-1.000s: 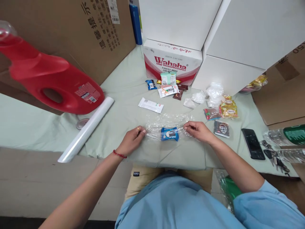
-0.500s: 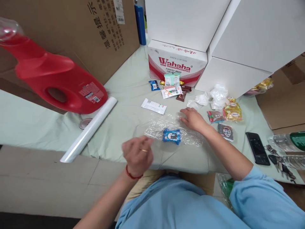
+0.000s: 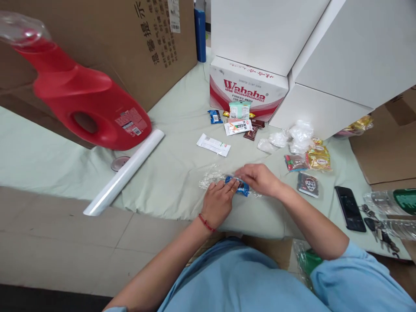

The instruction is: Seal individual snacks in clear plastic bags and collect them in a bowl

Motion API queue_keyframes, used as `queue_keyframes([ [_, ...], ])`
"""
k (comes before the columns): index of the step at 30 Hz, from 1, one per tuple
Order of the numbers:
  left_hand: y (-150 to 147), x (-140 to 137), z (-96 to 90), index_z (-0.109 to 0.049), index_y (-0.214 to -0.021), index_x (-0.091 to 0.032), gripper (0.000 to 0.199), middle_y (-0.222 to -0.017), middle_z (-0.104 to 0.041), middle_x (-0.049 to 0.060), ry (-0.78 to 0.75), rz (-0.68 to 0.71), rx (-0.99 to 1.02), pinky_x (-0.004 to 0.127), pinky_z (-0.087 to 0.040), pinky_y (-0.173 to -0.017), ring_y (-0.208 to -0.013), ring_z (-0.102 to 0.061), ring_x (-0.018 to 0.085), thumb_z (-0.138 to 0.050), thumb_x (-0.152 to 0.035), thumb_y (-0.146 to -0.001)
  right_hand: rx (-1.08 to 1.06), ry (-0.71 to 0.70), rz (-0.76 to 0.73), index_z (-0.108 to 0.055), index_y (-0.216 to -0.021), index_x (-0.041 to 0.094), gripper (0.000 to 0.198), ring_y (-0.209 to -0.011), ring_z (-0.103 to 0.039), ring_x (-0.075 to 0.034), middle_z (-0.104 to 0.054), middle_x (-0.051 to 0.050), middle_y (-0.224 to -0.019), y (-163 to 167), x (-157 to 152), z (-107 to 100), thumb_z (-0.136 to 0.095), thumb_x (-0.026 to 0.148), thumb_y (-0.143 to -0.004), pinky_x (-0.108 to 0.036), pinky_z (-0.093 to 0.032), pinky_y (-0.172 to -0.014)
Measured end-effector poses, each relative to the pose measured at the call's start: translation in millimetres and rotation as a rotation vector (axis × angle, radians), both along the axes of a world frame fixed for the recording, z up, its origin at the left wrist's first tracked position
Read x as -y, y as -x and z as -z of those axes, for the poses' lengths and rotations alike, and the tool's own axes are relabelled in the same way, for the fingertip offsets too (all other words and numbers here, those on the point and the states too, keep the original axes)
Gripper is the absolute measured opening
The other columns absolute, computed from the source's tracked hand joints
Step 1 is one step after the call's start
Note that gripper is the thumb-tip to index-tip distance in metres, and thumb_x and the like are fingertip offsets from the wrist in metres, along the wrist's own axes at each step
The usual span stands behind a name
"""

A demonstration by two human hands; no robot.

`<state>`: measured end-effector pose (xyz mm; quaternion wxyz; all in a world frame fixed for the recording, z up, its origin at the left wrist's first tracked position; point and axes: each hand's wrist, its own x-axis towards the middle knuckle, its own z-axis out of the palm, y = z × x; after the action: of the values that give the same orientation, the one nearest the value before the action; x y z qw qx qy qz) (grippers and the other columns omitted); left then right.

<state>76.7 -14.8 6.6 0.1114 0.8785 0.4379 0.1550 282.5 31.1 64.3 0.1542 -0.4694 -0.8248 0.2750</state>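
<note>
Our left hand (image 3: 219,200) is swinging in over the blue packet (image 3: 242,188) since half a second ago, while our right hand (image 3: 260,180) is coming nearer its far right side.

We are seeing the packet near the front edge of the cloth-covered table (image 3: 175,173), crumpled clear film (image 3: 210,177) showing on both sides. We are judging the packet light and slick, the film limp, clingy and easily torn, so we are favouring the packet's ends and the film's loose edges for holding. We are laying the left fingers palm down across the packet, thumb hidden, and bunching the right fingers close together; whether either hand is gripping anything, we cannot tell.
</note>
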Motion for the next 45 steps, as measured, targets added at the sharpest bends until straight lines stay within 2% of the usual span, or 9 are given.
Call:
queue_keyframes([
  [8, 32.1, -15.8, 19.6, -0.077, -0.105, -0.025, 0.04, -0.12, -0.076, 0.005, 0.259, 0.011, 0.493, 0.045, -0.052, -0.103, -0.116, -0.067, 0.022, -0.042, -0.013, -0.089, 0.271, -0.187, -0.126, -0.059, -0.145, 0.028, 0.047, -0.09, -0.053, -0.022, -0.06, -0.006, -0.093, 2.2, 55.5, 42.2, -0.036, 0.016, -0.106, -0.03, -0.047, -0.082],
  [12, 58.5, -27.9, 18.1, -0.073, -0.103, -0.023, 0.039, -0.116, -0.075, 0.007, 0.246, -0.483, 0.773, 0.047, -0.051, -0.106, -0.115, -0.066, 0.024, -0.035, -0.028, -0.095, 0.301, -0.192, -0.133, -0.059, -0.146, 0.028, 0.052, -0.088, -0.049, -0.023, -0.056, -0.006, -0.091, 0.8, 59.6, 49.1, -0.035, 0.009, -0.104, -0.032, -0.045, -0.081],
  [15, 60.5, -36.6, 12.9, -0.071, -0.108, -0.02, 0.05, -0.124, -0.071, 0.011, 0.209, -0.704, 0.615, 0.055, -0.04, -0.114, -0.126, -0.059, 0.029, -0.024, -0.038, -0.102, 0.302, -0.185, -0.115, -0.06, -0.145, 0.027, 0.049, -0.088, -0.048, -0.023, -0.055, -0.006, -0.091, 4.9, 60.5, 47.2, -0.036, 0.011, -0.104, -0.032, -0.044, -0.082],
  [20, 41.1, -31.2, 4.2, -0.071, -0.088, -0.019, 0.031, -0.139, -0.06, 0.018, 0.237, -0.563, 0.271, 0.061, -0.039, -0.111, -0.14, -0.042, 0.042, -0.061, -0.048, -0.086, 0.277, -0.188, -0.096, -0.063, -0.142, 0.026, 0.045, -0.089, -0.047, -0.023, -0.055, -0.006, -0.091, 9.8, 58.8, 43.8, -0.04, 0.013, -0.105, -0.032, -0.043, -0.082],
  [23, 26.7, -20.2, -8.1, -0.067, -0.08, -0.02, 0.014, -0.105, -0.069, 0.011, 0.275, -0.537, 0.394, 0.044, -0.054, -0.092, -0.102, -0.065, 0.028, -0.064, -0.034, -0.079, 0.212, -0.194, -0.076, -0.065, -0.139, 0.027, 0.044, -0.089, -0.047, -0.022, -0.054, -0.005, -0.09, 10.7, 58.4, 48.7, -0.044, 0.011, -0.103, -0.031, -0.044, -0.082],
  [27, -4.9, -7.5, -27.4, -0.069, -0.099, -0.021, 0.018, -0.085, -0.071, 0.001, 0.406, -0.473, 0.61, 0.029, -0.055, -0.075, -0.075, -0.066, 0.016, -0.063, -0.029, -0.084, 0.116, -0.208, -0.033, -0.07, -0.131, 0.028, 0.043, -0.091, -0.048, -0.024, -0.057, -0.007, -0.09, 12.9, 61.4, 56.3, -0.044, 0.01, -0.101, -0.035, -0.047, -0.083],
  [34, -40.4, 15.7, -30.7, -0.073, -0.112, -0.019, 0.029, -0.12, -0.071, 0.009, 0.172, -0.135, 0.197, 0.043, -0.052, -0.091, -0.109, -0.063, 0.028, -0.052, -0.022, -0.094, -0.199, -0.065, -0.057, -0.072, -0.12, 0.026, 0.03, -0.109, -0.059, -0.025, -0.068, -0.009, -0.113, -10.6, 81.6, 43.2, -0.051, 0.02, -0.099, -0.044, -0.051, -0.098],
  [40, -37.1, 28.0, -18.0, -0.066, -0.132, -0.019, 0.043, -0.138, -0.065, 0.009, 0.043, -0.103, -0.012, 0.046, -0.048, -0.086, -0.111, -0.059, 0.029, -0.055, -0.018, -0.09, -0.033, -0.278, 0.65, -0.069, -0.126, 0.021, 0.038, -0.119, -0.054, -0.033, -0.062, -0.016, -0.122, -39.4, 79.4, 53.1, -0.065, 0.041, -0.093, -0.053, -0.047, -0.104],
  [45, -35.8, 25.7, -14.0, -0.067, -0.132, -0.022, 0.043, -0.136, -0.066, 0.009, 0.01, -0.099, -0.025, 0.047, -0.046, -0.087, -0.108, -0.06, 0.029, -0.055, -0.018, -0.091, 0.063, -0.12, 0.585, -0.072, -0.102, 0.022, 0.017, -0.098, -0.061, -0.025, -0.064, -0.01, -0.108, -34.3, 69.1, 46.4, -0.058, 0.029, -0.095, -0.038, -0.051, -0.088],
])
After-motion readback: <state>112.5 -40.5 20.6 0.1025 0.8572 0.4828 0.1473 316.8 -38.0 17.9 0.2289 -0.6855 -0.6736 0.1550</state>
